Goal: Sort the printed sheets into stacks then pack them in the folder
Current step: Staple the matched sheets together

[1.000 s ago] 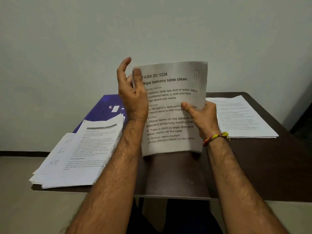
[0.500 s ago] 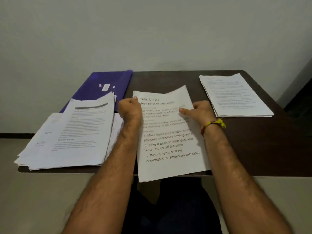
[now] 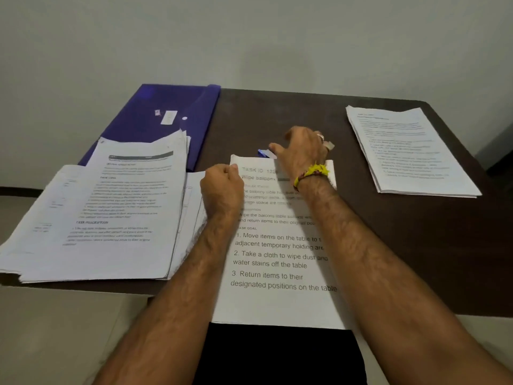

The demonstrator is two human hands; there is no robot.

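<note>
A printed sheet set headed "TASK ID 1228" lies flat in the middle of the dark table, its lower edge hanging over the near edge. My left hand is curled at its top left corner and pinches that corner. My right hand reaches past the sheets' top edge, with its thumb beside a small blue object; its fingers are mostly hidden behind the hand. A loose pile of printed sheets lies at the left, and a neat stack at the right. The purple folder lies closed at the back left.
The dark brown table stands against a plain wall. The left pile overhangs the table's left and near edges and covers the folder's near corner. Bare tabletop shows between the middle sheets and the right stack.
The sheets were held upright in both hands, then were laid flat on the table. My right hand has left the sheets and moved forward to the small blue object. My left hand stays at the corner.
</note>
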